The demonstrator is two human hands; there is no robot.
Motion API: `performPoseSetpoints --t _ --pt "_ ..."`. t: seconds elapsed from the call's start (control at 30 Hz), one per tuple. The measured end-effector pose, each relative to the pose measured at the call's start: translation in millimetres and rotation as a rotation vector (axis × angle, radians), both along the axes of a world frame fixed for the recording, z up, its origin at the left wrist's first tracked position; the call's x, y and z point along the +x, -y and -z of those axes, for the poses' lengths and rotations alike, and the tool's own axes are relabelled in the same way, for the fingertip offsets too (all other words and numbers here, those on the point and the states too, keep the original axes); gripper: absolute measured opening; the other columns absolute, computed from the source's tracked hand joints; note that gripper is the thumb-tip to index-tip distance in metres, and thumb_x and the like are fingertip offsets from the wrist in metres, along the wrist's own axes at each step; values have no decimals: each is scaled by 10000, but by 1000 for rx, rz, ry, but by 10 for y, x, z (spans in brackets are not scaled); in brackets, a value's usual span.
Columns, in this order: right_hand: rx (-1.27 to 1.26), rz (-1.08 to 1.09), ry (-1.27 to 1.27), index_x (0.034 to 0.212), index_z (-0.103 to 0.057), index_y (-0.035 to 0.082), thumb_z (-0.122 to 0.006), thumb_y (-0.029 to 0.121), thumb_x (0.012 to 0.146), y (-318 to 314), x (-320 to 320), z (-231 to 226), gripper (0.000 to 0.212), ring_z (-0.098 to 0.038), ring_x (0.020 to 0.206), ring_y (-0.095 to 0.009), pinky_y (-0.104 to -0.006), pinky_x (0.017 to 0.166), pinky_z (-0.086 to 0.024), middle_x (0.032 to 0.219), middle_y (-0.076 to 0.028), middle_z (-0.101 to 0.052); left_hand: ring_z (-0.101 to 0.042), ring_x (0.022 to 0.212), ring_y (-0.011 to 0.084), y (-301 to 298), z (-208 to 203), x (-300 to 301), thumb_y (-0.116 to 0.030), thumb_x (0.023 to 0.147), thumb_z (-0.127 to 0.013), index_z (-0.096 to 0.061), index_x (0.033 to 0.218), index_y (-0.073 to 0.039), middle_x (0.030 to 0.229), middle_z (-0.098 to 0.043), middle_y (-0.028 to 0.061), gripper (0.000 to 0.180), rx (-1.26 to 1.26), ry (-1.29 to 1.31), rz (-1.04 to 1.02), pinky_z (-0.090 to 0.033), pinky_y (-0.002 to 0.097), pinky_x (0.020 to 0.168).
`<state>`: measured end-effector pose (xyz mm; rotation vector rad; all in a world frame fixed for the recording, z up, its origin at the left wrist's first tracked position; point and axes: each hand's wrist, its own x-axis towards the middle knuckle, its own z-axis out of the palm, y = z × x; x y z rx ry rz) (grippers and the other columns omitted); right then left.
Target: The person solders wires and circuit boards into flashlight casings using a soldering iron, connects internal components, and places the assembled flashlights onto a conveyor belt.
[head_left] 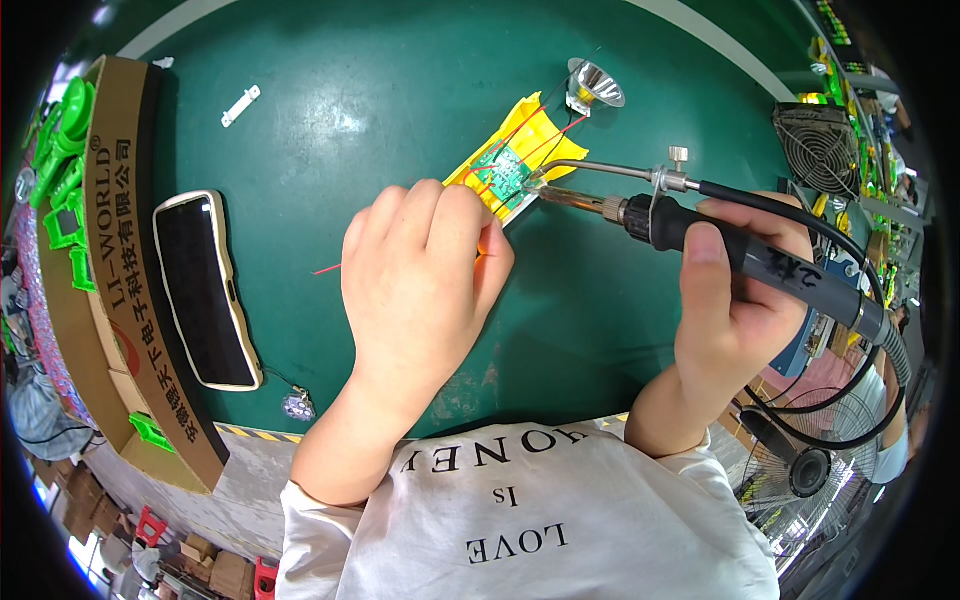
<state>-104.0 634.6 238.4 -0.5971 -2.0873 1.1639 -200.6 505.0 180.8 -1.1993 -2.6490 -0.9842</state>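
Note:
My right hand [745, 290] is wrapped round a black soldering iron [690, 230], its thumb on top of the handle. A thin metal solder-feed tube [610, 170] is clamped to the iron, and both tips meet at the edge of a green circuit board [502, 172]. That board sits in an open yellow plastic housing [540, 130], with red and black wires running from it. My left hand [415, 260] is closed over the housing's near end, hiding what lies beneath. A red wire [326, 269] pokes out left of its knuckles. Beyond the housing lies a silver reflector cup [595, 86], wires leading to it.
On the green table [300, 130] a phone [205, 290] lies at left, beside a cardboard box [135, 250] of green plastic parts [70, 140]. A small white strip [241, 106] lies far left. At right are a black fan [817, 148] and the iron's looping cable [880, 400].

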Motion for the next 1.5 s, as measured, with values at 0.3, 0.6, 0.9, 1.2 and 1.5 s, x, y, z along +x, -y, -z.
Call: performPoseSetpoints --t 0.3,0.6,0.9,1.2,1.5 --pt "104 114 5 855 -525 -41 -574 29 736 -31 65 44 147 -396 452 -49 -170 414 -303 726 -47 -512 -472 579 223 12 20 -6 -14 619 -628 -479 698 -56 635 -490 55 174 17 -2 3 -377 327 538" --pt "17 242 -262 849 -514 -32 -607 115 740 -159 197 161 205 -428 466 -54 -172 420 -332 848 -83 -499 -462 586 219 14 2 -7 -21 623 -639 -504 699 -61 641 -499 46 160 43 -33 4 -368 320 542" --pt "-12 348 -403 893 -488 -29 -589 120 764 -189 332 200 221 -404 430 -74 -185 383 -331 700 -81 -495 -509 773 272 139 -58 -55 -135 595 -708 -517 928 -52 860 -540 95 393 9 -40 -57 -403 364 667" --pt "-157 346 -491 916 -474 -22 -472 144 847 -408 717 179 180 -350 473 -74 -211 462 -328 557 -30 -406 -503 867 263 258 -141 149 -146 635 -675 -506 1004 -56 939 -525 87 416 -76 152 199 -400 367 727" --pt "-182 345 -529 916 -470 -25 -485 147 841 -304 668 166 188 -348 449 -69 -211 457 -326 547 -26 -408 -510 953 260 1192 -850 60 -67 690 -631 -541 1007 -39 1010 -553 81 331 -231 10 -144 -389 343 809"
